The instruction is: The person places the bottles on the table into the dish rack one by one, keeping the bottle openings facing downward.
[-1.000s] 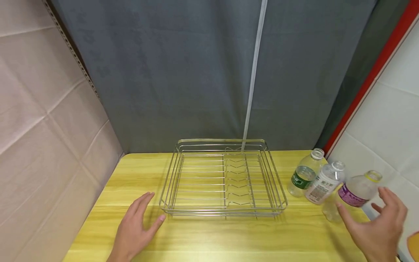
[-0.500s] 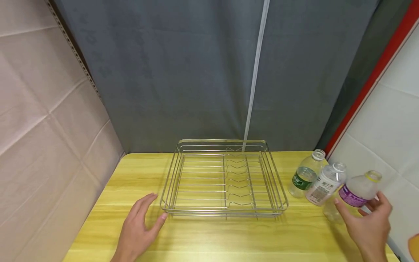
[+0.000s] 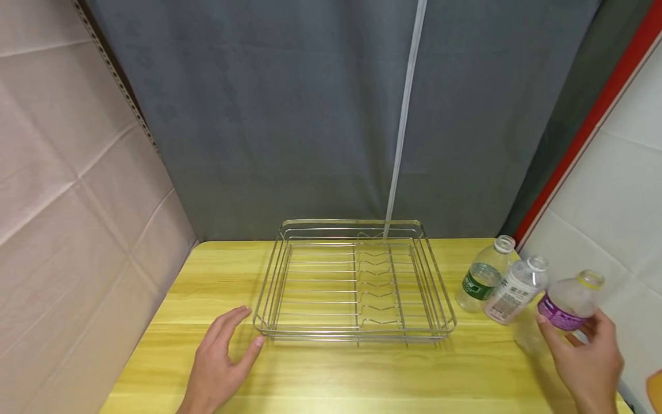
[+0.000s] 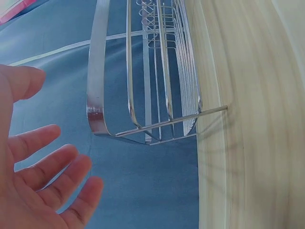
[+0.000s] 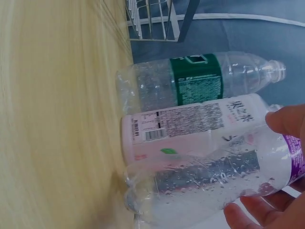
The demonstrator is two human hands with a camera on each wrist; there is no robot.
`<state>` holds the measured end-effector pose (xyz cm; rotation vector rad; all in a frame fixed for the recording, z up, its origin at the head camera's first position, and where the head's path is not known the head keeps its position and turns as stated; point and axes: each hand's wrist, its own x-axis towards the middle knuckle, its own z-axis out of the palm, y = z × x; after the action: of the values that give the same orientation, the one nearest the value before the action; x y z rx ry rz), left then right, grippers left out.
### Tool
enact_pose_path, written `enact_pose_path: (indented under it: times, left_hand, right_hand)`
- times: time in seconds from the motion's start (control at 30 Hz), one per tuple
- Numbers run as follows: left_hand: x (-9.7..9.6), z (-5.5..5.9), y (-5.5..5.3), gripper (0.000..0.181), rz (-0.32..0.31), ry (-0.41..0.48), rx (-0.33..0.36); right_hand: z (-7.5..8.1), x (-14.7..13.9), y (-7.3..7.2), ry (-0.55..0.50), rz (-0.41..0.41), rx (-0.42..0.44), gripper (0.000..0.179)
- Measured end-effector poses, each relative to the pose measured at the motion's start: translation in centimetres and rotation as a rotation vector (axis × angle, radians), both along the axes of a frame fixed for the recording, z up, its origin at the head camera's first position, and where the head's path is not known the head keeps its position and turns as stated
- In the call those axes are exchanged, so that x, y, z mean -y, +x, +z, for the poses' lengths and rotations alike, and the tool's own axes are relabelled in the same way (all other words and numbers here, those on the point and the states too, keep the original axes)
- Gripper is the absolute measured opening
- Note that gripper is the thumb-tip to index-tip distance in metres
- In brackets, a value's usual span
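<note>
In the head view my right hand grips a clear plastic bottle with a purple label, thumb on the near left side and fingers round the right. The right wrist view shows the lower part of this bottle as see-through, with droplets on it. Beside it stand a bottle with a white-and-pink label and a bottle with a green label; all three are uncapped. My left hand is near the front left corner of a wire dish rack, fingers spread and relaxed, holding nothing.
The rack stands mid-table on the yellow wood-grain table. A grey curtain hangs behind the table. Pale panels close in the left side and the right side.
My right hand has moved left onto the purple-labelled bottle and taken hold of it, and the bottle has shifted slightly right. The left hand has barely moved.
</note>
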<state>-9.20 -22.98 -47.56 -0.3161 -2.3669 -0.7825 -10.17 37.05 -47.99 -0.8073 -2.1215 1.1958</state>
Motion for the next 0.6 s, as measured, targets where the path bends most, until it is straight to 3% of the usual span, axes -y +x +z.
enact_pose_path:
  times: [0.13,0.27,0.6]
  left_hand:
    - [-0.2,0.1,0.1,0.060,-0.024,0.024,-0.028]
    - [-0.3,0.1,0.1,0.061,-0.052,0.041,-0.047]
    - [-0.6,0.4,0.5,0.058,-0.106,0.109,0.000]
  right_hand:
    - [0.5,0.6,0.4,0.052,-0.015,0.008,0.082]
    - [1.0,1.4,0.9,0.083,-0.004,-0.055,0.082]
    - [2.8,4.3,1.9,0.202,0.080,-0.154,0.086]
